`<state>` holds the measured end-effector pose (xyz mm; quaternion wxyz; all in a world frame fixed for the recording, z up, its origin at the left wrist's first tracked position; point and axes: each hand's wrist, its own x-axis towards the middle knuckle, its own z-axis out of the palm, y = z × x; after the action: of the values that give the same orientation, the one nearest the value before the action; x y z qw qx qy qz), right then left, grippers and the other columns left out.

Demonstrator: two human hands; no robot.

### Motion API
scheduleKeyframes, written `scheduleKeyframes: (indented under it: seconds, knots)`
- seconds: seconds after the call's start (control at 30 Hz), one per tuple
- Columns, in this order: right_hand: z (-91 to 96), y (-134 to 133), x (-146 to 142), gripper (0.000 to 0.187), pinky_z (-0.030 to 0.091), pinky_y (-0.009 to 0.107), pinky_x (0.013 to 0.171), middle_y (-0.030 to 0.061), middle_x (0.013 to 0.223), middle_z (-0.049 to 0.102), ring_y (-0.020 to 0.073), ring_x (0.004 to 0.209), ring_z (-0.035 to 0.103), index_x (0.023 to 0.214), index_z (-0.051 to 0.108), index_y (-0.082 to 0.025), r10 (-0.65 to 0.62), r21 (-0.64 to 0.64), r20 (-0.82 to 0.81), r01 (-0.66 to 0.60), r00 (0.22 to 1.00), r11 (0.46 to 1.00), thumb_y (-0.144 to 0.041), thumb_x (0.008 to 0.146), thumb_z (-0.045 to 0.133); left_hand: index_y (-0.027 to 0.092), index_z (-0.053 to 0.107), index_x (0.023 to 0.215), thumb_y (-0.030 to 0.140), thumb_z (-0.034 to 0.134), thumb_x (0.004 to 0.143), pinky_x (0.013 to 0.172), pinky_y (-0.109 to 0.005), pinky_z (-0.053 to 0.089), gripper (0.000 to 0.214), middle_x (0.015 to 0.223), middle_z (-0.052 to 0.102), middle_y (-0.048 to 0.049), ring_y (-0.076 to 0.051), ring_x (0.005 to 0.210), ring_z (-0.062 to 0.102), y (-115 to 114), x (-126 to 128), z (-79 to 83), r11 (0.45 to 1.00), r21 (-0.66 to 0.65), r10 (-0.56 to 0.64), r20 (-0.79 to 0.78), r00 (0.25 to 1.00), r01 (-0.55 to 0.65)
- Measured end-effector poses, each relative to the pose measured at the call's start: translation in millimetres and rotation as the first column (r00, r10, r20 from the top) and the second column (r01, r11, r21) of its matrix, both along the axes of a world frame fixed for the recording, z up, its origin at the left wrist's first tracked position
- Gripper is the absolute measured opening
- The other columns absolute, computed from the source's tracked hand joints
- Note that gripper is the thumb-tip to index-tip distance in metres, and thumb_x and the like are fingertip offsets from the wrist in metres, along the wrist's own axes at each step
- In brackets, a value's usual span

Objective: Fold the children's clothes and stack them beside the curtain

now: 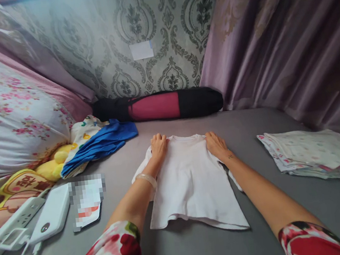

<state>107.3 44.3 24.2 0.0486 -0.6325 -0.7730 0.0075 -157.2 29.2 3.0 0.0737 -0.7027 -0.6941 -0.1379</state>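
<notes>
A small white long-sleeved shirt (192,182) lies spread on the grey sheet, neckline away from me and hem toward me, with soft creases down its middle. At its left shoulder, as I see it, my left hand (159,145) is closed on the cloth, fingers curled and a pale bangle on the wrist. Likewise my right hand (217,144) grips the other shoulder beside the collar. Both forearms cover parts of the sleeves, and my fingertips are partly hidden.
Folded cloths (318,152) are stacked at the right. To the left are a blue garment (103,140), a phone (88,203), a white power bank (52,212) with cables, and a power strip (22,216). A black and red rolled bag (158,106) lies along the wall.
</notes>
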Motion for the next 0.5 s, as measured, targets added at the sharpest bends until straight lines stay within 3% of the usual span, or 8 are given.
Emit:
scheduleKeyframes:
  seconds: [0.13,0.33,0.4,0.5]
  knots:
    - [-0.9,7.1,-4.0,0.034,0.041,0.035,0.088,0.0172,0.123,0.054,0.0263,0.112,0.055,0.118,0.053,-0.016,-0.016,-0.034,-0.04,0.014,0.999,0.999,-0.016,0.098,0.027,0.018,0.061,0.106,0.033,0.037,0.098,0.087,-0.041,0.036,0.029,0.111,0.057,-0.0168,-0.031,0.107,0.048,8.2,-0.5,-2.7,1.0,0.004,0.012,-0.017,1.0,-0.012]
    - [-5.0,18.1,7.5,0.03,0.036,0.039,0.101,0.0194,0.133,0.051,0.0304,0.125,0.047,0.119,0.057,-0.014,-0.128,-0.201,-0.363,0.056,0.923,0.978,-0.028,0.095,0.045,0.013,0.057,0.11,0.028,0.038,0.096,0.091,-0.043,0.036,0.028,0.114,0.062,-0.018,-0.031,0.11,0.055,7.4,-1.6,0.6,0.99,-0.12,0.082,0.034,0.996,-0.077]
    - [-2.4,20.8,19.7,0.03,0.038,0.036,0.1,0.0169,0.128,0.057,0.0282,0.121,0.051,0.115,0.06,-0.015,-0.163,-0.257,-0.419,0.055,0.893,0.965,-0.034,0.094,0.049,0.011,0.055,0.111,0.033,0.041,0.094,0.092,-0.044,0.037,0.031,0.116,0.063,-0.019,-0.031,0.11,0.056,4.2,-9.9,6.2,0.977,-0.166,0.15,0.101,0.984,-0.132]
    - [3.4,17.8,43.9,0.035,0.047,0.03,0.087,0.0117,0.109,0.07,0.0232,0.104,0.062,0.099,0.065,-0.018,-0.248,-0.375,-0.509,0.047,0.824,0.926,-0.042,0.097,0.04,0.014,0.056,0.105,0.047,0.047,0.089,0.089,-0.042,0.04,0.037,0.111,0.066,-0.0175,-0.032,0.11,0.058,-3.2,-32.4,16.6,0.945,-0.285,0.238,0.259,0.936,-0.161]
